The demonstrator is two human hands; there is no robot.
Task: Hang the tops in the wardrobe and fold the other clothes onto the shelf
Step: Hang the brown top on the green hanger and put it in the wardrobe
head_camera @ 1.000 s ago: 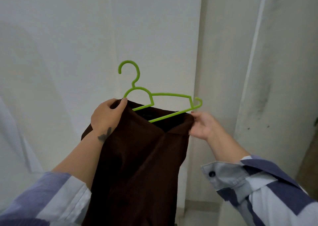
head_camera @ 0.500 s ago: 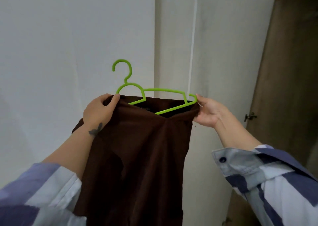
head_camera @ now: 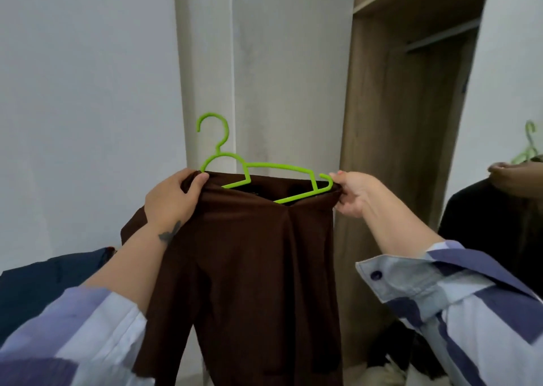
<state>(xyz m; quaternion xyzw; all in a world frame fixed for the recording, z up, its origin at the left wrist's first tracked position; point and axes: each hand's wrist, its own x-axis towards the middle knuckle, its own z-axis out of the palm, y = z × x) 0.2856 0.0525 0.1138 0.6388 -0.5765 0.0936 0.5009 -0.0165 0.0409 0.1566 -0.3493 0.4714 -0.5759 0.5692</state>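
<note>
My left hand (head_camera: 170,199) and right hand (head_camera: 352,193) each grip a shoulder of the brown top (head_camera: 246,268) on its green hanger (head_camera: 258,174) (hook up, bar running left-right). The wardrobe rail (head_camera: 440,37) lies up-right, nearer my right.

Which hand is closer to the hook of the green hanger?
Left. The left hand grips the brown top just below the hanger's hook, on the hook's side. The right hand grips the top's far end, beside the green hanger tip, clearly farther away.
</note>
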